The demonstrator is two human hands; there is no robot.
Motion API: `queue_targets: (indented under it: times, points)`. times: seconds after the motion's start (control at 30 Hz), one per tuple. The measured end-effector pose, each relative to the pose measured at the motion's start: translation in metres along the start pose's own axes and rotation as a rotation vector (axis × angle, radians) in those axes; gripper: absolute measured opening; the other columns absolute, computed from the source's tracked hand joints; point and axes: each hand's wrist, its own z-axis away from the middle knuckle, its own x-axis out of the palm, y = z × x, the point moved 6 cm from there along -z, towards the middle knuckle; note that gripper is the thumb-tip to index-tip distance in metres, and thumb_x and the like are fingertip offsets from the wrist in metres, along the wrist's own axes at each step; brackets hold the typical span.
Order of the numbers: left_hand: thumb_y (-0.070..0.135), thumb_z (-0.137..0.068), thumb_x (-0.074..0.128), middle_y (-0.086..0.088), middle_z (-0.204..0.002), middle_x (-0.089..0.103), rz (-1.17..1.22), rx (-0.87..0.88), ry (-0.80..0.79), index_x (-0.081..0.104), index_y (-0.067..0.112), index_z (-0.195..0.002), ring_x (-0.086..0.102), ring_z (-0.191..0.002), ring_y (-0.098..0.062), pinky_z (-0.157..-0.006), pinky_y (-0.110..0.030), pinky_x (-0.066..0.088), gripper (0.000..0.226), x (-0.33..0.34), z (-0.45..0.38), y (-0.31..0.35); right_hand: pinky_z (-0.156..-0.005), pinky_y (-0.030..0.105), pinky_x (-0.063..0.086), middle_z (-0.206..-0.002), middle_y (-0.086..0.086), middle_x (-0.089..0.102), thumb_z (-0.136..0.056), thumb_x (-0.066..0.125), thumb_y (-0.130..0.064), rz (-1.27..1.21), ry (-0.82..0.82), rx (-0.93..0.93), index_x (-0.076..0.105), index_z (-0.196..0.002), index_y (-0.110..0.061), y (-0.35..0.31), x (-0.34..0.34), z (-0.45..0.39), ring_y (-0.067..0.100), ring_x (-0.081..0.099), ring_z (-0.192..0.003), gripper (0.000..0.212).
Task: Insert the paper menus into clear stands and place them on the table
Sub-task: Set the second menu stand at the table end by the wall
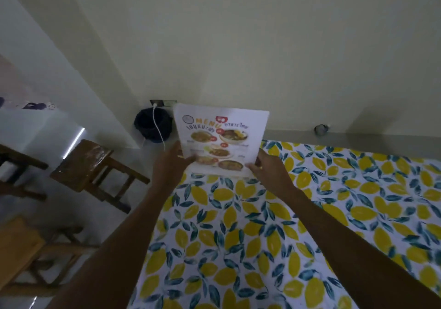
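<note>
Hands grip the printed white paper menu in its clear stand [220, 141] at both lower corners, left hand [170, 165] and right hand [268, 169], steadying it upright at the lemon-patterned worktop [262, 237] far edge, apparently for placement

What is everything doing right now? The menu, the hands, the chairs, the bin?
Menu: upright, held at the table's far corner.
Left hand: gripping the menu's left edge.
Right hand: gripping its right lower corner.
Chairs: empty.
Bin: on the floor, open.
Cable: plugged in, hanging.
</note>
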Motion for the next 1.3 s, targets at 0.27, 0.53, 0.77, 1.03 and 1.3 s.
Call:
queue_targets:
  times: [0.27, 0.53, 0.77, 1.03, 1.3]
  points:
    - [0.035, -0.087, 0.073, 0.022, -0.103, 0.064, 0.174, 0.078, -0.134, 0.06, 0.036, -0.119, 0.056, -0.078, 0.014, -0.067, -0.003, 0.042, 0.035, 0.02, -0.086, -0.031, -0.064, 0.035, 0.045, -0.084, 0.017, 0.069, -0.093, 0.062, -0.03, 0.102, 0.063, 0.09, 0.055, -0.117, -0.002, -0.005, 0.03, -0.08, 0.034, 0.065, -0.08, 0.038]
    - [0.059, -0.079, 0.07, 0.012, -0.106, 0.075, 0.278, 0.049, -0.254, 0.064, 0.035, -0.118, 0.072, -0.09, -0.008, -0.081, -0.045, 0.061, 0.046, 0.05, -0.129, -0.079, -0.064, 0.041, 0.051, -0.077, 0.014, 0.064, -0.091, 0.064, -0.032, 0.069, 0.05, 0.273, 0.054, -0.107, -0.003, 0.008, 0.064, -0.103, 0.032, 0.062, -0.076, 0.035]
    - [0.066, -0.079, 0.063, 0.007, -0.108, 0.074, 0.205, 0.032, -0.264, 0.058, 0.033, -0.116, 0.072, -0.089, -0.015, -0.079, -0.046, 0.059, 0.05, 0.057, -0.133, -0.082, -0.055, 0.033, 0.032, -0.067, 0.011, 0.049, -0.093, 0.063, -0.029, 0.085, 0.13, 0.33, 0.039, -0.086, -0.009, 0.015, 0.076, -0.103, 0.037, 0.057, -0.068, 0.031]
    - [0.063, -0.087, 0.055, 0.003, -0.104, 0.074, 0.09, 0.082, -0.173, 0.061, 0.025, -0.114, 0.071, -0.084, -0.017, -0.071, -0.045, 0.059, 0.046, 0.054, -0.119, -0.076, -0.059, 0.035, 0.042, -0.091, 0.025, 0.068, -0.096, 0.058, -0.031, 0.095, 0.143, 0.327, 0.049, -0.107, 0.001, 0.017, 0.082, -0.103, 0.041, 0.065, -0.082, 0.035]
    - [0.063, -0.091, 0.051, 0.001, -0.095, 0.069, 0.078, 0.066, -0.155, 0.057, 0.023, -0.11, 0.067, -0.079, -0.019, -0.067, -0.047, 0.056, 0.044, 0.062, -0.115, -0.077, -0.064, 0.037, 0.042, -0.099, 0.028, 0.066, -0.098, 0.053, -0.028, 0.098, 0.171, 0.298, 0.047, -0.113, 0.004, 0.018, 0.088, -0.097, 0.043, 0.063, -0.091, 0.036]
